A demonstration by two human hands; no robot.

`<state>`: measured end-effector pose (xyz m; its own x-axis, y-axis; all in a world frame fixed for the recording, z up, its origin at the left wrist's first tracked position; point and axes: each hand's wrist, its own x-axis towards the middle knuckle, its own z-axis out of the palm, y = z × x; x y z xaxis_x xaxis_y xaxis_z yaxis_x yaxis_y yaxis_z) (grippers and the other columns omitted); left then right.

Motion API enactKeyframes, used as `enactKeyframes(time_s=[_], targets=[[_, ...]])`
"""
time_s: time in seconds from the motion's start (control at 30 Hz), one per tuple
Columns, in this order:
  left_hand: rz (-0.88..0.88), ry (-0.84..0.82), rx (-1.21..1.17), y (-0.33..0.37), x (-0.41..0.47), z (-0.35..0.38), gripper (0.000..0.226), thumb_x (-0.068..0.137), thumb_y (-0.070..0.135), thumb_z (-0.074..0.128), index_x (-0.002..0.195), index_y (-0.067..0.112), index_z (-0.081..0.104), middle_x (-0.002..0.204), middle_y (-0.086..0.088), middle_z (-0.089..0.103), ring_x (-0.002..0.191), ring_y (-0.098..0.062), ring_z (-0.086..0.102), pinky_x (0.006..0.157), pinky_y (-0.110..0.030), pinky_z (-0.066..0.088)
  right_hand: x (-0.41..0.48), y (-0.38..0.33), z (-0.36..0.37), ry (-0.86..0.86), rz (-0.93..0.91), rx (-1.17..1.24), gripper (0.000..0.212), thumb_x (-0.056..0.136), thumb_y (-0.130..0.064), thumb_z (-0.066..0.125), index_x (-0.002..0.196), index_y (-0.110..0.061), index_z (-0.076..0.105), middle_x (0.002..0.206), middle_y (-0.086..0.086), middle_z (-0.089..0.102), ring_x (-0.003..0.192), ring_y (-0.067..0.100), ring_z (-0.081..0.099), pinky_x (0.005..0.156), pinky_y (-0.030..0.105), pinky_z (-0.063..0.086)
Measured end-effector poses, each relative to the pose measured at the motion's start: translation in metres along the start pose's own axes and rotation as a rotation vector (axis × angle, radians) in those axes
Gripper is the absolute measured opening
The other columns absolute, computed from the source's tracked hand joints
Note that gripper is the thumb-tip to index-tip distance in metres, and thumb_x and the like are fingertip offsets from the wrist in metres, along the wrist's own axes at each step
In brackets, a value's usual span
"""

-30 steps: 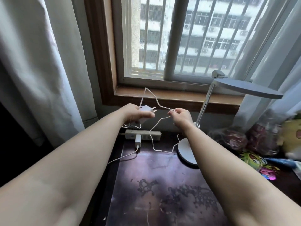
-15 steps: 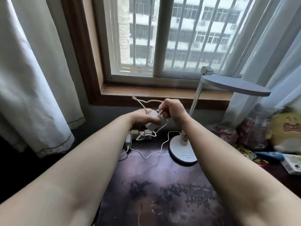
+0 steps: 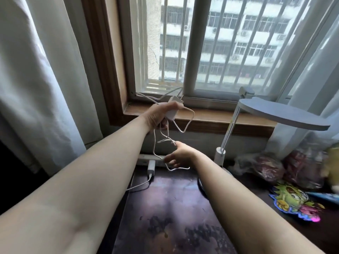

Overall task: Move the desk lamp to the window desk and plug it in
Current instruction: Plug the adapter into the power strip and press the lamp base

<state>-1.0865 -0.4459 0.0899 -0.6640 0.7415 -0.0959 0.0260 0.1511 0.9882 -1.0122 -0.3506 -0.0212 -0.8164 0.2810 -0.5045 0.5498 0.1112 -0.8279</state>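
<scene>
The white desk lamp [image 3: 278, 114] stands on the dark desk [image 3: 165, 208] by the window, its flat head pointing right. My left hand [image 3: 157, 116] is raised in front of the sill, shut on the lamp's white plug adapter [image 3: 173, 109]. The thin white cord [image 3: 183, 125] hangs from it in tangled loops. Lower down, my right hand [image 3: 180, 155] pinches a loop of that cord just above the white power strip [image 3: 146, 159] at the desk's back edge. My right forearm hides the lamp's base.
Another white charger [image 3: 151, 166] is plugged into the power strip, its cable trailing left. The wooden window sill [image 3: 201, 118] runs behind. Curtains hang at left and right. Plastic bags [image 3: 260, 167] and a colourful cartoon packet [image 3: 293, 200] lie on the desk's right side.
My hands, close together before, have separated: the left lifted the plug adapter up to sill height, and the right dropped toward the power strip, drawing out the cord.
</scene>
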Motion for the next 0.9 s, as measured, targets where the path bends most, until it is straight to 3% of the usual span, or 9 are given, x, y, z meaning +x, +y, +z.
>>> enactKeyframes(time_s=[0.13, 0.2, 0.27, 0.33, 0.5, 0.6, 0.67, 0.77, 0.9], targets=[[0.023, 0.03, -0.124, 0.007, 0.01, -0.013, 0.038, 0.052, 0.052, 0.069, 0.071, 0.02, 0.06, 0.063, 0.0, 0.051, 0.041, -0.007, 0.033, 0.048, -0.02, 0.032, 0.014, -0.008, 0.018, 0.104, -0.07, -0.197, 0.068, 0.08, -0.001, 0.07, 0.138, -0.013, 0.037, 0.08, 0.008, 0.055, 0.032, 0.007, 0.051, 0.031, 0.015, 0.04], [0.03, 0.026, -0.146, 0.008, 0.012, -0.018, 0.038, 0.052, 0.052, 0.068, 0.07, 0.021, 0.059, 0.061, 0.001, 0.051, 0.04, -0.007, 0.033, 0.048, -0.019, 0.032, 0.024, -0.01, 0.02, 0.155, -0.11, -0.25, 0.04, 0.084, -0.006, 0.067, 0.12, -0.012, 0.052, 0.087, 0.009, 0.057, 0.042, 0.012, 0.051, 0.032, 0.017, 0.04], [0.025, 0.025, -0.136, 0.007, 0.013, -0.023, 0.038, 0.052, 0.052, 0.068, 0.07, 0.02, 0.059, 0.061, 0.001, 0.051, 0.042, -0.007, 0.033, 0.048, -0.019, 0.033, 0.031, -0.01, 0.018, 0.193, -0.126, -0.282, 0.004, 0.088, -0.011, 0.062, 0.086, -0.012, 0.06, 0.076, 0.007, 0.061, 0.046, 0.011, 0.048, 0.038, 0.018, 0.04], [0.007, 0.024, -0.087, 0.003, 0.014, -0.031, 0.038, 0.052, 0.052, 0.068, 0.07, 0.019, 0.06, 0.06, 0.0, 0.052, 0.042, -0.008, 0.034, 0.049, -0.021, 0.034, 0.041, -0.01, 0.011, 0.284, -0.148, -0.356, 0.016, 0.089, -0.015, 0.06, 0.074, -0.012, 0.063, 0.073, 0.007, 0.065, 0.056, 0.014, 0.052, 0.051, 0.02, 0.043], [-0.096, -0.014, 0.037, -0.02, 0.018, -0.044, 0.047, 0.046, 0.05, 0.069, 0.078, 0.016, 0.062, 0.064, 0.0, 0.052, 0.049, -0.01, 0.043, 0.051, -0.023, 0.039, 0.056, -0.018, -0.011, 0.534, -0.156, -0.398, 0.021, 0.091, -0.017, 0.055, 0.102, -0.008, 0.07, 0.11, 0.014, 0.071, 0.106, 0.029, 0.064, 0.086, 0.027, 0.046], [-0.128, -0.023, 0.143, -0.038, 0.022, -0.044, 0.042, 0.05, 0.05, 0.069, 0.08, 0.022, 0.061, 0.069, 0.001, 0.053, 0.057, -0.011, 0.047, 0.052, -0.023, 0.037, 0.071, -0.022, -0.016, 0.596, -0.188, -0.412, 0.022, 0.087, -0.01, 0.053, 0.101, -0.011, 0.07, 0.113, 0.016, 0.068, 0.105, 0.03, 0.063, 0.089, 0.029, 0.046], [-0.155, 0.004, 0.172, -0.052, 0.03, -0.049, 0.024, 0.071, 0.039, 0.072, 0.085, 0.022, 0.061, 0.074, 0.002, 0.057, 0.063, -0.01, 0.051, 0.051, -0.019, 0.044, 0.084, -0.021, -0.016, 0.602, -0.201, -0.429, 0.024, 0.085, -0.008, 0.051, 0.098, -0.013, 0.071, 0.114, 0.019, 0.062, 0.098, 0.033, 0.064, 0.09, 0.032, 0.048], [-0.187, 0.051, 0.149, -0.072, 0.038, -0.06, 0.011, 0.084, 0.021, 0.069, 0.078, 0.022, 0.06, 0.067, 0.006, 0.057, 0.06, -0.005, 0.052, 0.035, -0.002, 0.038, 0.1, -0.018, -0.013, 0.548, -0.185, -0.482, 0.027, 0.086, -0.006, 0.048, 0.096, -0.012, 0.072, 0.115, 0.019, 0.056, 0.095, 0.034, 0.063, 0.092, 0.033, 0.049], [-0.231, 0.081, 0.146, -0.099, 0.044, -0.077, 0.019, 0.081, 0.015, 0.073, 0.096, 0.021, 0.064, 0.075, 0.003, 0.063, 0.063, -0.006, 0.056, 0.049, -0.012, 0.044, 0.123, -0.016, 0.005, 0.455, -0.195, -0.549, 0.018, 0.085, -0.008, 0.051, 0.078, -0.015, 0.066, 0.111, 0.021, 0.06, 0.098, 0.034, 0.061, 0.086, 0.029, 0.046]])
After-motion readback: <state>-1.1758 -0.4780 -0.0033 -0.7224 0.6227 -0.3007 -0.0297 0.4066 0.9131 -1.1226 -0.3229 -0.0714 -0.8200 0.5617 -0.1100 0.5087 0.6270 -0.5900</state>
